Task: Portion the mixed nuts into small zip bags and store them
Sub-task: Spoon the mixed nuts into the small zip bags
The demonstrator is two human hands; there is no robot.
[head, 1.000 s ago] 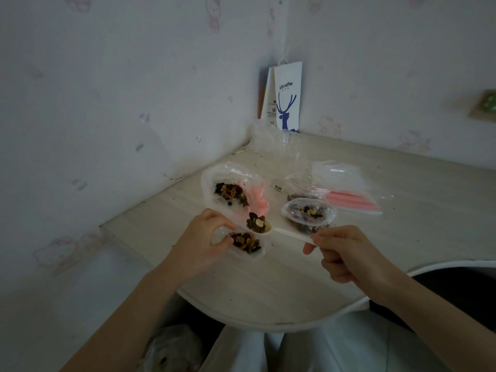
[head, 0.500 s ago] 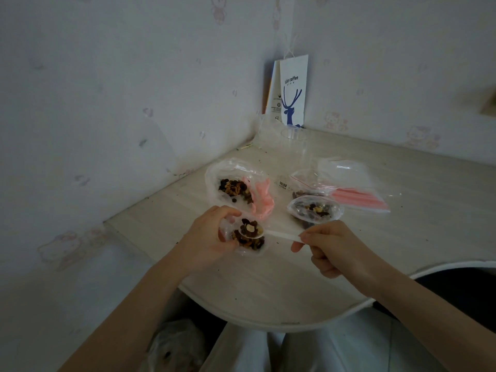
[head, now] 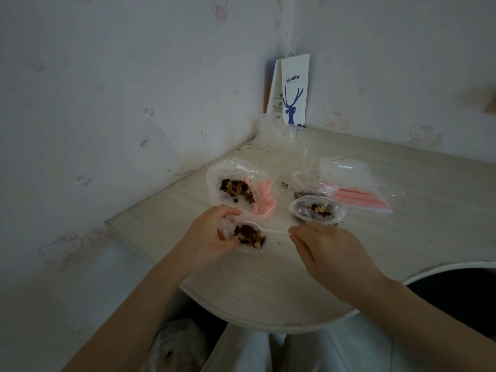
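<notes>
The left hand's fingers (head: 225,212) and thumb curl round the rim of a small zip bag (head: 248,237), apparently to hold its mouth open and keep the thin plastic from collapsing under the nuts already inside. The right hand's fingertips (head: 296,233) pinch the far end of a white spoon (head: 276,232). That grip leaves the whole handle free to reach.

The spoon's long axis runs roughly along the table's (head: 268,291) curved front edge. Its bowl points to the person's left, into the bag's mouth, which faces right and upward to meet it. The left hand (head: 212,237) holds the bag low over the table, near the front edge and towards the wall side. The right hand (head: 330,251) is just beside it.

Further back, the large bag (head: 214,181) of mixed nuts (head: 236,187) lies open and within easy scooping reach. A filled bag (head: 316,210) sits to its right, and the empty zip bags (head: 357,189) are stacked behind that one. A paper bag (head: 294,95) stands in the far corner.
</notes>
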